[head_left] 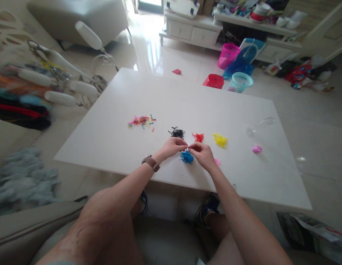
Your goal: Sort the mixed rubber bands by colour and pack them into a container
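I record the left hand [175,145] and right hand [201,152] with fingertips drawn together; whether they grip anything I cannot tell. Beside them, thin blue strips [186,157] lie heaped on the white rectangular bench [165,92], presumably to keep colours separate.

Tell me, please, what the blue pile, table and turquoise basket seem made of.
Blue pile: perhaps rubber or soft plastic; its small strands look bendy, finish unclear. Table: smooth white top with a soft sheen, possibly laminate or stone. Turquoise basket: likely moulded plastic, given its perforated walls; finish unclear.
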